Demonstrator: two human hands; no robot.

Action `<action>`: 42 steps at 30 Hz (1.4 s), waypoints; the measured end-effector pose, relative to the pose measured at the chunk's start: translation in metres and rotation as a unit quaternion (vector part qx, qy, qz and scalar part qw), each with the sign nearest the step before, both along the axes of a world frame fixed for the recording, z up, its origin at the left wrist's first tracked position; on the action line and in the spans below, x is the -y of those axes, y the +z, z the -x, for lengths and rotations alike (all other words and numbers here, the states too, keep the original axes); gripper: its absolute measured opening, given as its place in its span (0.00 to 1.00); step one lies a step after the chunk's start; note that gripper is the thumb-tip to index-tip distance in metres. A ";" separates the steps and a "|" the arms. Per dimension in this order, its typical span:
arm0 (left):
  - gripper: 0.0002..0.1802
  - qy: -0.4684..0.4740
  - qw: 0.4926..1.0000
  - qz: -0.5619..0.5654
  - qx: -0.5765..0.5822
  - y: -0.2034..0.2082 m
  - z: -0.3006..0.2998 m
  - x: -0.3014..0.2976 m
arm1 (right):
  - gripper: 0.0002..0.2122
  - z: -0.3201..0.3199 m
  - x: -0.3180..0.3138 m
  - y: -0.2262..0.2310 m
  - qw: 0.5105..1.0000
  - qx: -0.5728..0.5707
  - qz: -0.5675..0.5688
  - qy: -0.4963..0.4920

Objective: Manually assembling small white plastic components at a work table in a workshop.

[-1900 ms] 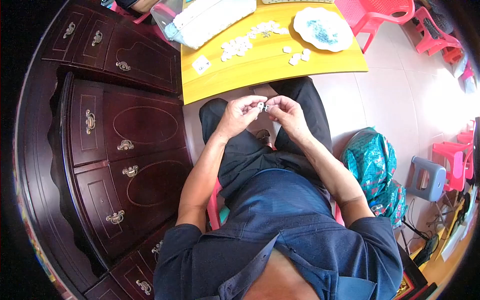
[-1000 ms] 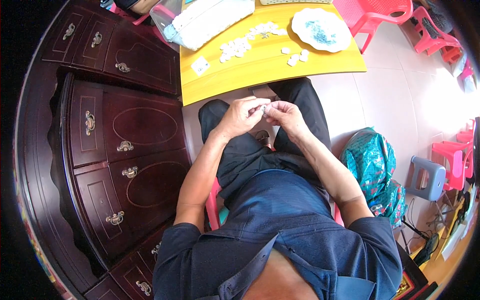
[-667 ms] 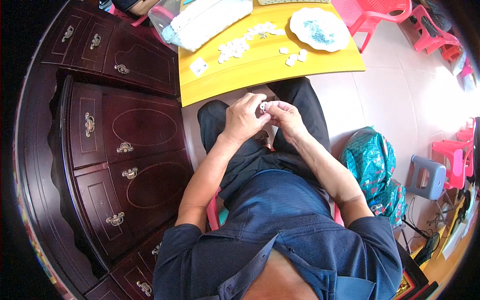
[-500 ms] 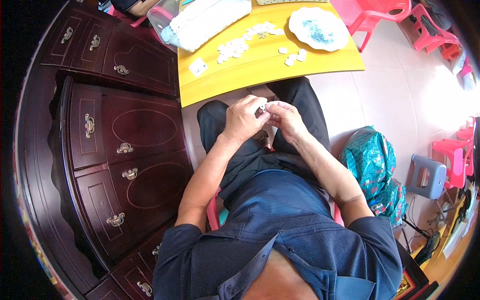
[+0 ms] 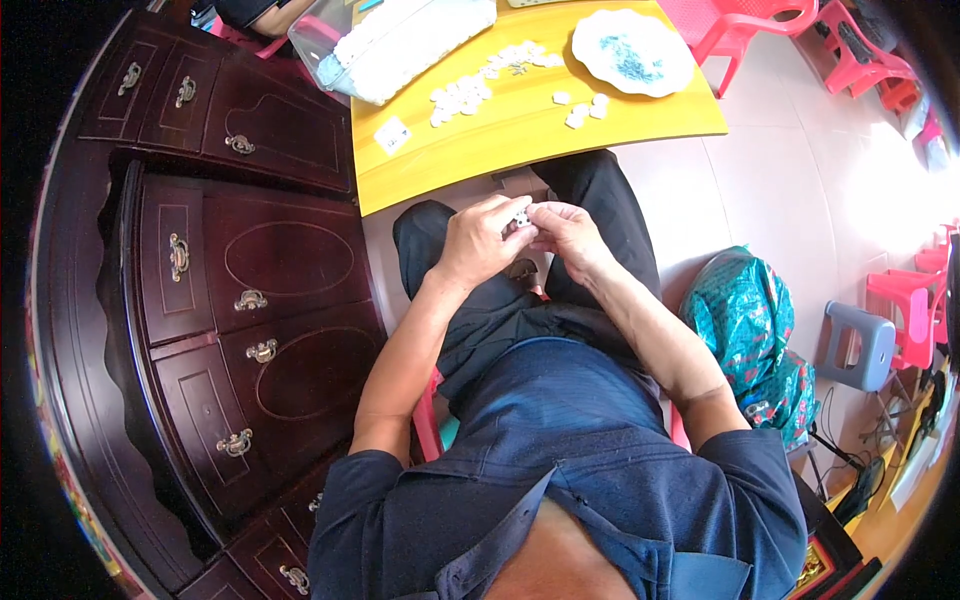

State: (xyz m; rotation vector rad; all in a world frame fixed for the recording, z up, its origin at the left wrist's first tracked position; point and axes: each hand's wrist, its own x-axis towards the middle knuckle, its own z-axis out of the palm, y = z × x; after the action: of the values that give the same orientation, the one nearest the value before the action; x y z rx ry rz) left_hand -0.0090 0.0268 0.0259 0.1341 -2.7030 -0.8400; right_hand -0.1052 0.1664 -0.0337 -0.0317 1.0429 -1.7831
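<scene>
Over my lap, just short of the table's near edge, my left hand (image 5: 482, 240) and my right hand (image 5: 568, 236) meet. Between their fingertips is a small white piece with dark holes (image 5: 522, 217), mostly covered by the fingers. The left fingers curl round it, while the right thumb and forefinger pinch its other side. On the yellow table (image 5: 440, 174) lie a loose heap of small white pieces (image 5: 460, 97), a smaller group of like pieces (image 5: 578, 117) and a white square card (image 5: 393, 135). A scalloped white plate (image 5: 590, 50) holds small blue bits.
A clear plastic bin (image 5: 325, 70) full of white pieces stands at the table's back left. Dark wooden cabinets (image 5: 290, 245) line my left side. To my right are a green shiny bag (image 5: 745, 310), a grey-blue stool (image 5: 858, 345) and pink plastic chairs (image 5: 735, 35).
Both hands stay together at nearly the same spot. The fingers have shifted slightly on the white piece, and a little more of its holed face shows.
</scene>
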 end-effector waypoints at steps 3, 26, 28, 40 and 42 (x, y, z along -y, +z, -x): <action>0.24 -0.004 1.000 -0.009 0.008 0.001 -0.001 0.001 | 0.09 -0.002 0.001 0.001 0.998 -0.058 -0.007 -0.005; 0.21 0.000 1.000 0.009 -0.018 -0.006 0.001 0.000 | 0.10 -0.004 0.002 0.005 0.993 -0.110 -0.017 -0.022; 0.21 -0.004 1.000 0.010 -0.023 -0.006 0.001 0.000 | 0.10 -0.004 0.002 0.005 0.993 -0.114 -0.016 -0.027; 0.18 0.035 0.998 -0.037 -0.024 -0.001 0.002 -0.004 | 0.09 -0.005 0.005 0.000 0.983 -0.177 -0.011 -0.051; 0.16 0.044 0.997 -0.057 0.006 -0.002 0.001 -0.004 | 0.09 -0.005 0.005 -0.001 0.980 -0.189 -0.010 -0.054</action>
State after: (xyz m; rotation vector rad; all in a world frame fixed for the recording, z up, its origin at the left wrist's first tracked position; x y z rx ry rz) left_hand -0.0101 0.0303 0.0241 0.2827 -2.6376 -0.9699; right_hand -0.1005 0.1611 -0.0345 -0.3177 1.3530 -1.9096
